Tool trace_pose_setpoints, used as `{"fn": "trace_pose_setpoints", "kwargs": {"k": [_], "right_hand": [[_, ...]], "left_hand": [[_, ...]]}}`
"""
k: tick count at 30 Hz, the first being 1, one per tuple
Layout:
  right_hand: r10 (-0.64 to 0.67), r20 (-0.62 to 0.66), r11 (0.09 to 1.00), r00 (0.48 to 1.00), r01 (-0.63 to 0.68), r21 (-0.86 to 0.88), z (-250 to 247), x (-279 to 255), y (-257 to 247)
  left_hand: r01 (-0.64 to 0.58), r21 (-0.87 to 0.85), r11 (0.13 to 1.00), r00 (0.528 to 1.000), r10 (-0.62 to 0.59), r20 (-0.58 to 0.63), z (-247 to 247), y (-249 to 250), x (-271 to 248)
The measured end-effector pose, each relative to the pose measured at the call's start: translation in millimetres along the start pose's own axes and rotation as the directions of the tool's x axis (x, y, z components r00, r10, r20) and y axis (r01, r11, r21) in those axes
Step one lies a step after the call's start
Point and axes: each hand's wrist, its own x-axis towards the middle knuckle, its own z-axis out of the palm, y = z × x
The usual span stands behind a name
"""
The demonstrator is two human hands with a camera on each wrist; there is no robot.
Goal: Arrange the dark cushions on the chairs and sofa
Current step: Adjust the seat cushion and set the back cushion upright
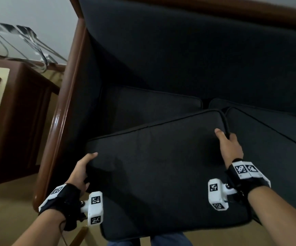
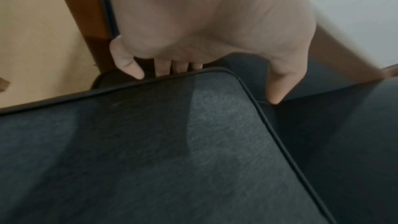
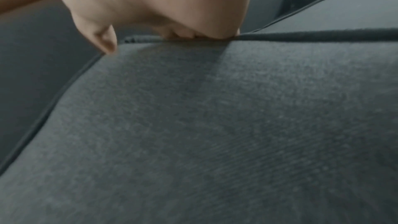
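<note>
I hold a large dark grey piped cushion (image 1: 161, 166) flat in front of me, over the sofa's front edge. My left hand (image 1: 82, 169) grips its left edge, thumb on top and fingers curled under; the left wrist view shows those fingers (image 2: 170, 70) behind the cushion (image 2: 172, 151) rim. My right hand (image 1: 228, 144) grips the far right corner, thumb on top, fingers wrapped over the piping (image 3: 301, 35) of the cushion (image 3: 215, 125). The sofa (image 1: 179, 50) has a dark back. A seat cushion (image 1: 152, 103) lies behind and a second cushion (image 1: 271, 139) to the right.
The sofa's polished wooden armrest (image 1: 60, 121) runs down the left side. A brown wooden side table (image 1: 16, 112) stands left of it, with cables (image 1: 28, 43) against the white wall. Beige floor (image 1: 10, 201) shows at lower left.
</note>
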Motion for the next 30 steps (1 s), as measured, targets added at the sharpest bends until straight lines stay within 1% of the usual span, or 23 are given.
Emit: {"fn": "trace_pose_setpoints", "kwargs": {"k": [2,4,7,8,10,13,17,19,21,24,26,27,28,29,30], "right_hand": [[0.047,-0.040,0.993,0.998,-0.042,0.112,-12,-10,1],[0.092,-0.068,0.964,0.993,-0.072,0.255,-26,-22,-3],[0.156,-0.067,0.873,0.985,-0.106,0.477,-50,-35,-7],[0.162,-0.065,0.843,0.985,-0.104,0.527,-59,-38,-4],[0.165,-0.061,0.792,0.985,-0.095,0.603,-74,-51,-6],[0.131,-0.072,0.711,0.989,-0.043,0.702,-90,-72,-8],[0.050,-0.084,0.571,0.995,0.040,0.820,-103,-86,-23],[-0.031,-0.087,0.496,0.996,0.090,0.863,-110,-93,-39],[-0.086,-0.119,0.426,0.989,0.145,0.893,-114,-93,-51],[-0.074,-0.181,0.369,0.981,0.196,0.909,-110,-87,-62],[-0.053,-0.157,0.369,0.986,0.166,0.915,-104,-79,-61],[-0.037,-0.119,0.402,0.992,0.124,0.907,-99,-74,-59],[-0.022,-0.074,0.474,0.997,0.076,0.877,-94,-73,-56],[-0.002,-0.042,0.582,0.999,0.035,0.812,-88,-73,-52],[0.025,-0.037,0.703,0.999,0.009,0.711,-82,-73,-47]], "left_hand": [[-0.036,-0.062,0.997,0.999,0.035,-0.015,-2,8,-11],[-0.101,-0.104,0.989,0.995,0.101,-0.012,1,23,-31],[-0.167,-0.145,0.975,0.986,0.167,-0.013,10,47,-69],[-0.180,-0.160,0.971,0.983,0.181,-0.008,12,52,-79],[-0.253,-0.179,0.951,0.967,0.254,-0.015,18,66,-102],[-0.329,-0.229,0.916,0.944,0.326,-0.054,21,82,-132],[-0.415,-0.330,0.848,0.910,0.393,-0.132,12,102,-160],[-0.456,-0.398,0.796,0.888,0.437,-0.143,5,112,-167],[-0.477,-0.469,0.744,0.870,0.476,-0.130,-1,119,-170],[-0.471,-0.503,0.725,0.862,0.499,-0.089,-7,126,-167],[-0.461,-0.468,0.754,0.876,0.471,-0.103,-8,126,-159],[-0.448,-0.426,0.786,0.889,0.442,-0.120,-9,124,-153],[-0.419,-0.369,0.830,0.908,0.394,-0.143,-10,121,-145],[-0.379,-0.293,0.878,0.924,0.343,-0.167,-13,117,-136],[-0.355,-0.170,0.919,0.927,0.321,-0.195,-15,112,-128]]}}
